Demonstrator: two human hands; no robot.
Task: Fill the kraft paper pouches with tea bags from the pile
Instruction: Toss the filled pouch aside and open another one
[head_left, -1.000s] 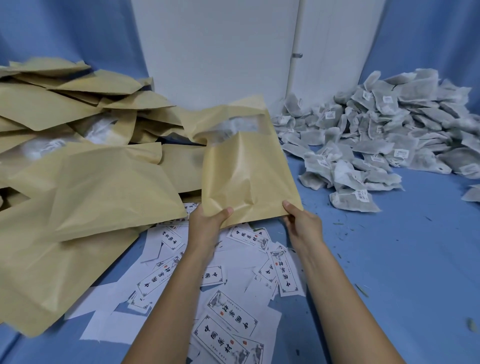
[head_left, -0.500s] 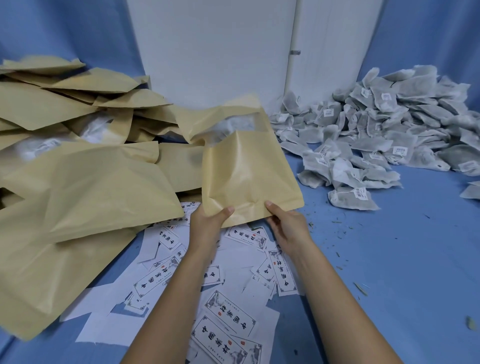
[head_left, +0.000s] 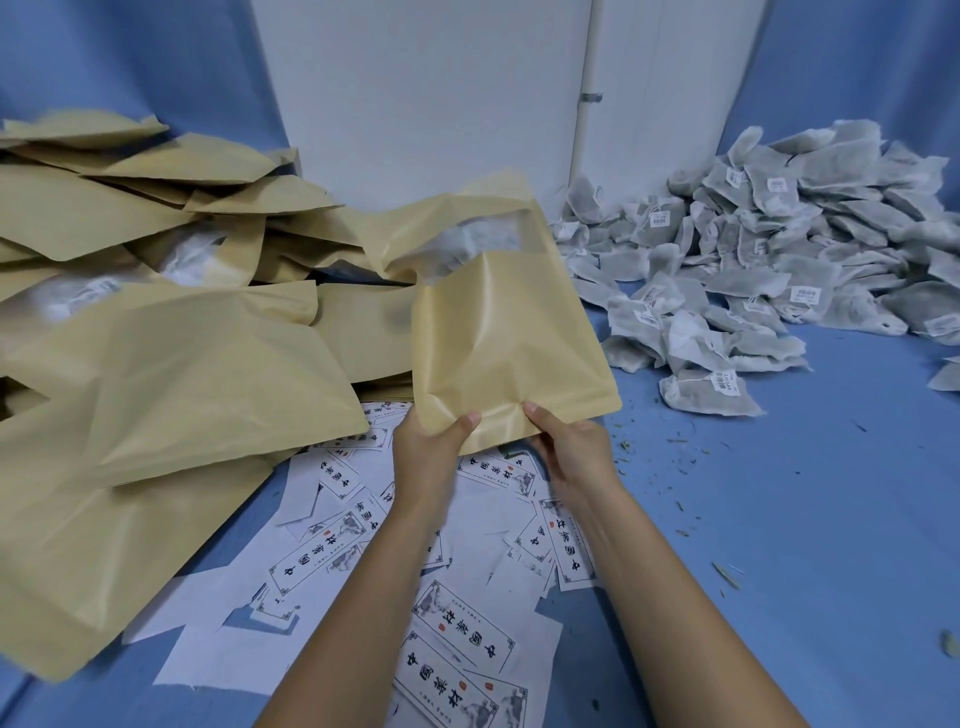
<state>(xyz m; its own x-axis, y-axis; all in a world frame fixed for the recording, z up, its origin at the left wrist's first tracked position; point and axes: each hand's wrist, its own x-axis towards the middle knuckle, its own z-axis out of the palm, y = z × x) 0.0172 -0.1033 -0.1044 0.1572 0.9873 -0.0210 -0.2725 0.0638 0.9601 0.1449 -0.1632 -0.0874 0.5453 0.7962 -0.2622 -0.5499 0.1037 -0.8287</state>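
The pouch (head_left: 498, 338) hides the fingers of the left hand (head_left: 431, 452) and right hand (head_left: 571, 457); only thumbs show. Its window (head_left: 478, 244) is hazy, contents unclear. The pouch pile (head_left: 156, 374) runs off the left edge, the tea bags (head_left: 779, 249) off the right. Print on their tags (head_left: 658, 218) is too small to read.

A: Classification of premises?
B: A small hand-packing station for tea. Evidence: a heap of kraft paper pouches (head_left: 156, 374) at left, a pile of tea bags (head_left: 779, 249) at right, printed labels (head_left: 462, 631) in Chinese characters scattered loose between them.
A: Surface and surroundings?
B: Blue covering (head_left: 805, 519) over worktop and backdrop, tea crumbs (head_left: 726, 575) strewn on it, a plain white panel (head_left: 415, 104) behind.
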